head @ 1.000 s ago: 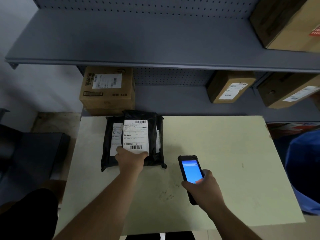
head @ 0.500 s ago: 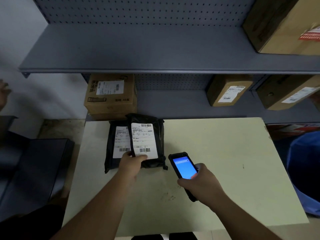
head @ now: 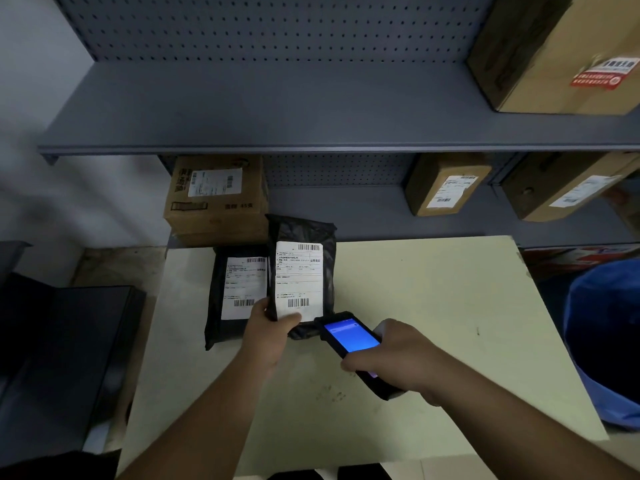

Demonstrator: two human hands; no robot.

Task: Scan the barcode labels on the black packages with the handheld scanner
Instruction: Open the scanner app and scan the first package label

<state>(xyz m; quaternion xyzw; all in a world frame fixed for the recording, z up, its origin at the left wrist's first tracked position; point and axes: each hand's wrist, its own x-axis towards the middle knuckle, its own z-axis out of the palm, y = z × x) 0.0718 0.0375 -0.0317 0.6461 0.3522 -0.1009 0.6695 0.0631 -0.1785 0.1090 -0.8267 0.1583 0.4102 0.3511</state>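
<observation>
While the left hand (head: 268,332) pinches the near end of a black package (head: 300,271), thumb lying across the bottom edge of its white label (head: 299,281), the package stands tilted up off the table (head: 433,306), far end raised toward the shelving. Two barcodes show on the label, one at the top, one low down just above the thumb.

Right hand (head: 398,358) is wrapped around the body of a handheld scanner (head: 353,344). Screen faces up, glowing blue. Its front end points at the lower corner of the lifted package and sits just beside it; whether the two touch cannot be told.

Second black package (head: 235,292) lies flat on the table, left of the raised one and partly under it. Its own white label faces up with a barcode near the bottom edge, close to the left hand's knuckles.

Table top is pale yellow-green, scuffed with dark marks near the forearms.

Behind it, grey metal shelving (head: 277,109) with a perforated back panel. On the lower shelf: a cardboard box (head: 216,199) with a label, directly behind the packages; two more labelled boxes (head: 446,183) off to the right. A large box (head: 561,53) with a red sticker sits on the upper shelf, right side.

Blue bin (head: 602,341) at the table's right edge. Dark flat surface (head: 59,358) on the left.
</observation>
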